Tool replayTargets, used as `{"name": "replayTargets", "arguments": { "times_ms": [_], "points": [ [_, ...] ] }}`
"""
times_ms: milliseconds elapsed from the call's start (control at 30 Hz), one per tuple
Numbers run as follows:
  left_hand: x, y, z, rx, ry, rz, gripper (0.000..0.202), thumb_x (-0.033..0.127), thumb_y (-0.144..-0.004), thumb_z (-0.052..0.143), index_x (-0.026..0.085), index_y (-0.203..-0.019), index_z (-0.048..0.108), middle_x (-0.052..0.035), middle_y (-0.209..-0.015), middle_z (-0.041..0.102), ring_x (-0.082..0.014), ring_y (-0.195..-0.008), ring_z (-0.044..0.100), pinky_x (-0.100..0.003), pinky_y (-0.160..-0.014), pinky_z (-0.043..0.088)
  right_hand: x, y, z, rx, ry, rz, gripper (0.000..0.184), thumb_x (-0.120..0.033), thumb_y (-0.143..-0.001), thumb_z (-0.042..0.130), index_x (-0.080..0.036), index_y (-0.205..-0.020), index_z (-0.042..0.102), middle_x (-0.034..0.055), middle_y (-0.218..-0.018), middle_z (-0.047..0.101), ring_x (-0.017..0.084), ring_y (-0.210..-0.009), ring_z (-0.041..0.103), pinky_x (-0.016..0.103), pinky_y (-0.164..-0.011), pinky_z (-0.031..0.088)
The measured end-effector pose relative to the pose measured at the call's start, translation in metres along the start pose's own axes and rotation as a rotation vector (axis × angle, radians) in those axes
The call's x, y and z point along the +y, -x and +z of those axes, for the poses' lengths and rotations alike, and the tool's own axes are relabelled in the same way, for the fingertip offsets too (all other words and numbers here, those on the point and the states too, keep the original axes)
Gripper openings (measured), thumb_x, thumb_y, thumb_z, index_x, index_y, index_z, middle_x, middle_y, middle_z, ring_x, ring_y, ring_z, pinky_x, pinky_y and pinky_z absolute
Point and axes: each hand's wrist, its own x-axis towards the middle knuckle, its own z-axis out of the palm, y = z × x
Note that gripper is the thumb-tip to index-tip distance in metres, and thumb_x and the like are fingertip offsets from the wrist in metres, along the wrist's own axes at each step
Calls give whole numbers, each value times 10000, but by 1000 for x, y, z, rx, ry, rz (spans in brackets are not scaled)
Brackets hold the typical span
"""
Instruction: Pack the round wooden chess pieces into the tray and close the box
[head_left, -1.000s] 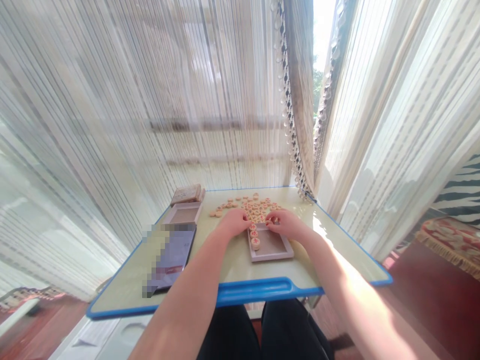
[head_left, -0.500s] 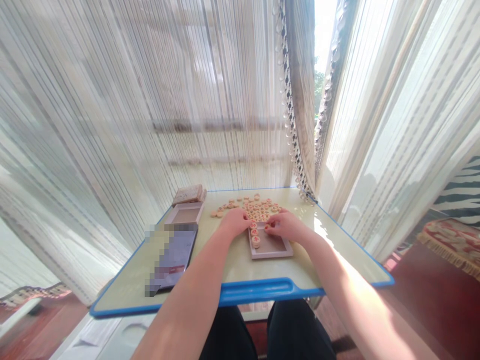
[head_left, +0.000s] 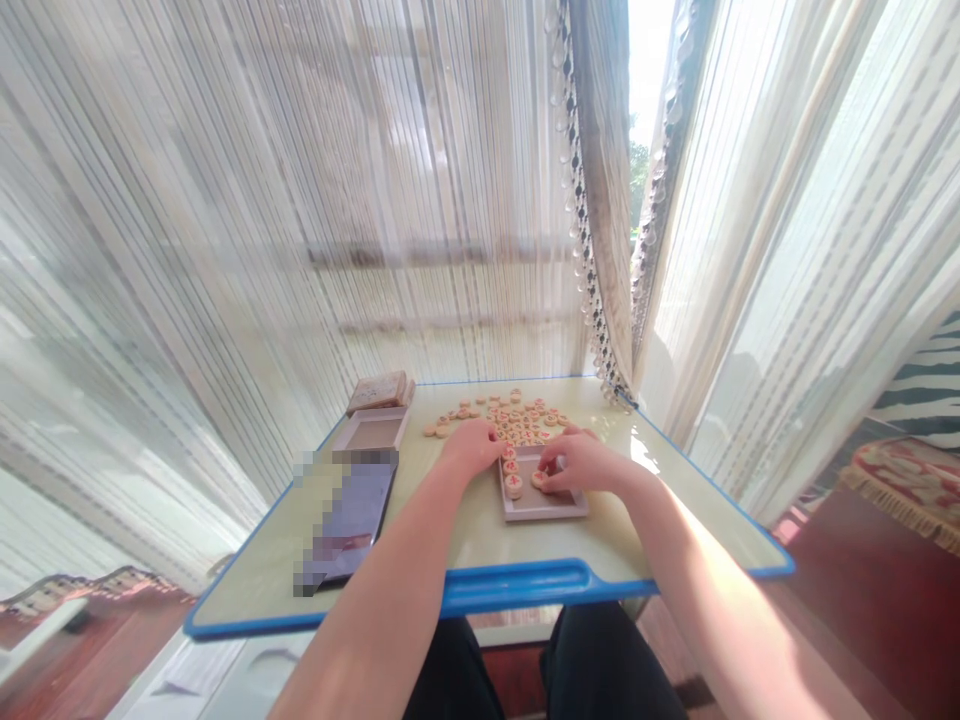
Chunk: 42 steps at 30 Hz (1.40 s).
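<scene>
A shallow open box [head_left: 546,513] lies in front of me on the table. Along its left wall stand stacked xiangqi pieces [head_left: 513,486], round and wooden with red characters. My right hand [head_left: 574,462] is over the box, its fingers closed on a xiangqi piece [head_left: 538,480] near the box floor. My left hand [head_left: 476,447] rests by the box's upper left corner, fingertips bent together at the end of the stacked row; whether a piece is between them is hidden. Just beyond the box spreads a heap of loose xiangqi pieces [head_left: 517,418].
On the left stand a second shallow box [head_left: 375,432] and a brown patterned box [head_left: 379,388] behind it. A dark tablet [head_left: 358,525], partly pixelated, lies nearer me. The table [head_left: 420,520] has a raised blue rim [head_left: 517,588]. Curtains hang around its far side.
My right hand has moved down and slightly toward me, carrying the piece from the box's far end lower into the box. The left hand stays almost in place.
</scene>
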Motion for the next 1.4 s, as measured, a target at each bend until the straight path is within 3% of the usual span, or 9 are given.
{"name": "replayTargets", "arguments": {
  "times_ms": [133,333,633,900,1033,1400],
  "points": [
    [0,1,0,-7,-11,5,219,299,-710,495,178,-624,656,-29,-628,635,-145,-610,555,-242,-561,367,-4,3,-4,-49,-24,-48,313,-561,-652,652,-277,-768,719,34,-746,662,268,-994,489,420,-945,294],
    [0,1,0,7,-17,2,201,300,-707,507,187,-680,672,-34,-703,665,-157,-667,579,-240,-575,377,-1,5,-6,-83,-60,-68,212,-423,-690,643,-302,-839,731,18,-852,663,262,-1042,461,389,-944,302],
    [0,-1,1,-18,-26,-2,213,295,-710,504,180,-720,683,-40,-743,680,-152,-676,579,-231,-578,376,-4,2,1,-139,-74,-202,266,-520,-682,650,-298,-791,747,28,-936,623,257,-1024,440,376,-935,309],
    [-3,-2,2,-18,-20,26,213,323,-713,520,181,-665,672,-33,-681,662,-149,-656,574,-228,-581,384,-13,6,0,-167,-152,-198,213,-355,-663,674,-300,-860,733,6,-998,618,260,-1080,433,377,-982,294],
    [-5,-3,4,-25,-19,30,212,329,-719,528,180,-664,669,-32,-692,665,-148,-682,581,-222,-613,402,-11,5,2,-164,-156,-192,144,-304,-653,664,-268,-780,722,0,-954,626,264,-1088,431,378,-989,287],
    [-7,-3,5,-8,-14,30,228,366,-731,534,190,-766,676,-37,-791,677,-159,-711,595,-240,-635,416,-14,0,12,-99,-84,-191,161,-395,-647,686,-243,-699,675,10,-842,637,251,-1005,482,367,-915,348]
  ]
}}
